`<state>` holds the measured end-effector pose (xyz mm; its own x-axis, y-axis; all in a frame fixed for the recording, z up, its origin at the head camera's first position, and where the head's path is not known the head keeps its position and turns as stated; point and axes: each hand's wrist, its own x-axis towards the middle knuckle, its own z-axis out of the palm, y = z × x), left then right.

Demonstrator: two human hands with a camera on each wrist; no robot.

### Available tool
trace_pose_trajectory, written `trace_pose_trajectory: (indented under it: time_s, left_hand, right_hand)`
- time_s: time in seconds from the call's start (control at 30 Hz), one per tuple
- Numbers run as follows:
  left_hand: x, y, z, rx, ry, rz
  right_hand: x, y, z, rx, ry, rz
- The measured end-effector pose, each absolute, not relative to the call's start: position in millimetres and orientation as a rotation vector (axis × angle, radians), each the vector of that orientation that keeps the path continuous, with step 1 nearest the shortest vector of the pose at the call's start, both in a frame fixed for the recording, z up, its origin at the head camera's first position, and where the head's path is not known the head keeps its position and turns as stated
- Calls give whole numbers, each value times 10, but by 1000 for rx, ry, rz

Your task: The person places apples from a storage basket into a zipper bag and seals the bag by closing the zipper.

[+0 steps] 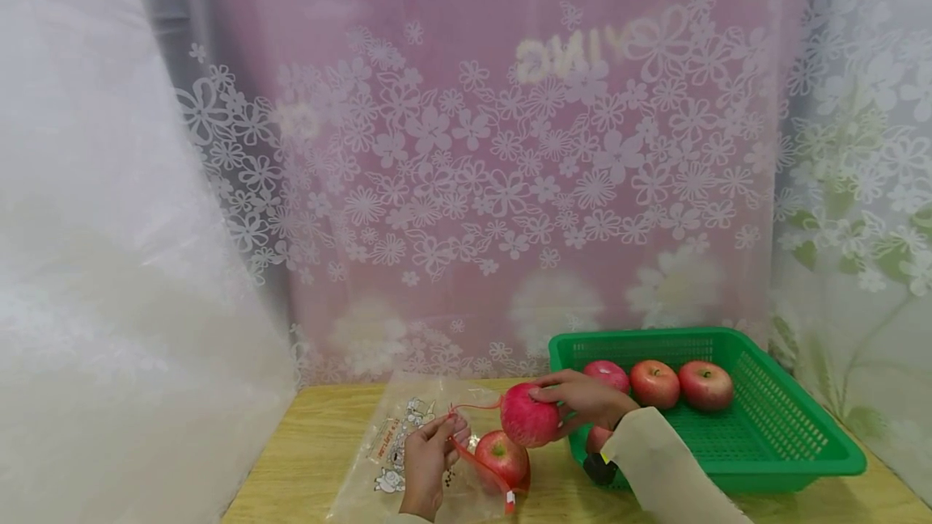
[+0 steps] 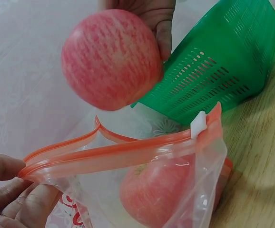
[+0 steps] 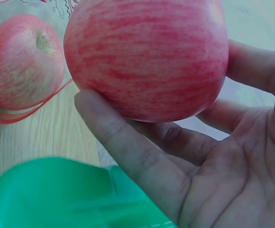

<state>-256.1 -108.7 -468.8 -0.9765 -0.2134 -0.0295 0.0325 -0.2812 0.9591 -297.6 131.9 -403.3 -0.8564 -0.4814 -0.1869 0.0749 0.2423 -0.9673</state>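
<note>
- Above the mouth of a clear slider bag (image 2: 206, 194), the right hand (image 1: 586, 400) grips a red apple (image 1: 529, 416), fingers and thumb curled round it.
- The left hand (image 1: 434, 455) pinches the bag's orange zip strip (image 2: 118, 152) at one end; a white slider (image 2: 199, 125) sits near the other.
- Another apple (image 1: 502, 459) lies inside the bag, on the wooden worktop (image 1: 280, 459).
- Just beside stands a green basket (image 1: 801, 466): three apples (image 1: 655, 384) along its back, a fourth (image 1: 597, 439) mostly hidden.
- A beige sleeve (image 1: 666, 463) crosses the basket's near left corner, blocking it.
- The bag bears cartoon animals and an orange label (image 1: 383, 441), too small to read.
- Behind the flowered curtain (image 1: 473, 209), blurred letters appear mirrored.
</note>
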Motion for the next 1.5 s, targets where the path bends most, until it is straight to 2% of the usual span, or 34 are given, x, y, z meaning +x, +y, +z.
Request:
trace_pose_trajectory:
  time_s: [1.5]
  left_hand:
    - [-2566, -1072, -4638, 231, -1769, -2403]
  right_hand:
    - [-2941, 749, -4204, -297, 2282, -1512]
